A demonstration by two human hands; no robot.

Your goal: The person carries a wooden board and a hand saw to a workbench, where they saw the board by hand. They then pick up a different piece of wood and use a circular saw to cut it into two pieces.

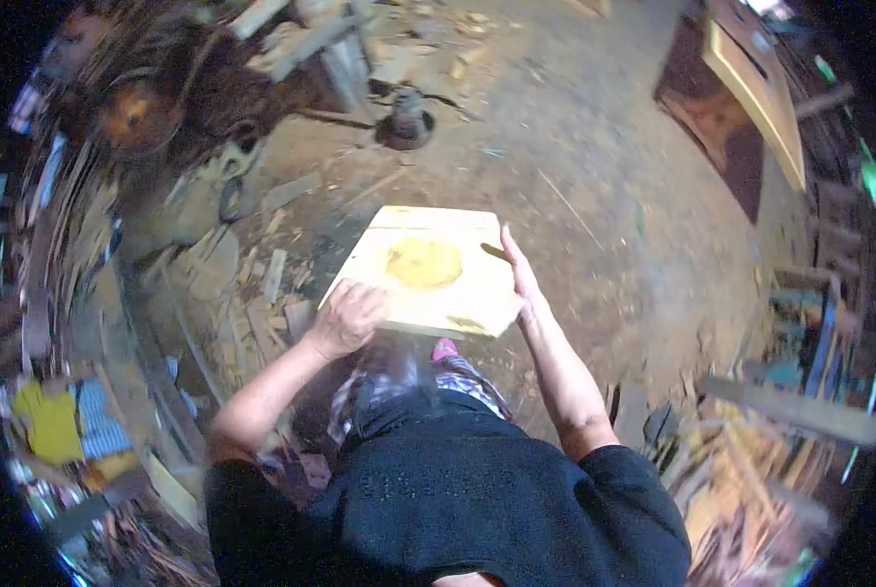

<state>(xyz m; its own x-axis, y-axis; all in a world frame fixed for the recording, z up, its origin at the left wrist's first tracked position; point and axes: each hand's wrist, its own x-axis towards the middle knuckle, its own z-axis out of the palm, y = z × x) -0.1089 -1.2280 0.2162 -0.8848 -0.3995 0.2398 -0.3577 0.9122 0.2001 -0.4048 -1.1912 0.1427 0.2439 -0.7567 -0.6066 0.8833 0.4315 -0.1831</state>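
Observation:
A pale wooden board (438, 301), roughly square with a darker yellow round patch (424, 263) in its middle, is held out at waist height in front of my body. My left hand (353, 318) is closed at its near left corner, the knuckles up and fingers curled over the top face. Along the right edge, my right hand (518, 272) grips the board, thumb lying on the edge; its other fingers are hidden underneath. Small dark marks show on the board near the right edge and near corner.
A dark, round-based metal object (407, 121) stands on the dirt floor ahead. Wood offcuts and scraps (281, 274) litter the left, with more scrap wood (736, 465) at right. A large wooden piece of furniture (751, 98) stands at the far right. Yellow cloth (48, 423) lies at left.

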